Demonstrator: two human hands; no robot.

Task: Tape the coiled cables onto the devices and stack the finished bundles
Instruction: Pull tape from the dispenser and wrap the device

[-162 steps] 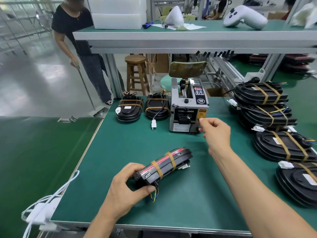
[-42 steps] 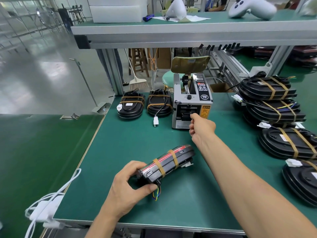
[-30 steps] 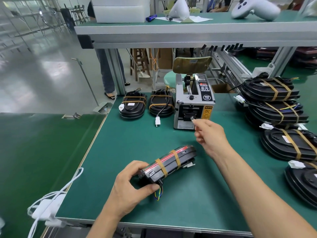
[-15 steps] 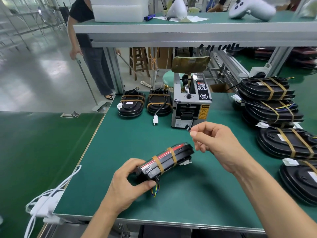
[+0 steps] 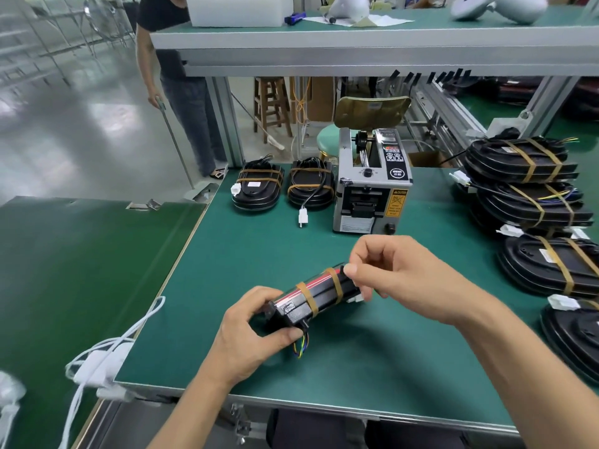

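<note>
Since the earlier frame my right hand (image 5: pixel 398 280) left the tape dispenser (image 5: pixel 372 186), apparently pinching a tape piece at the device (image 5: pixel 316 294) in front of it; my left hand (image 5: pixel 249 335) grips its near end. Two bands on, stacking remains

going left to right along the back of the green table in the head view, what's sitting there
Taped black device with a white tag → second taped black device with a dangling white plug → grey tape dispenser → stack of taped black bundles.
</note>
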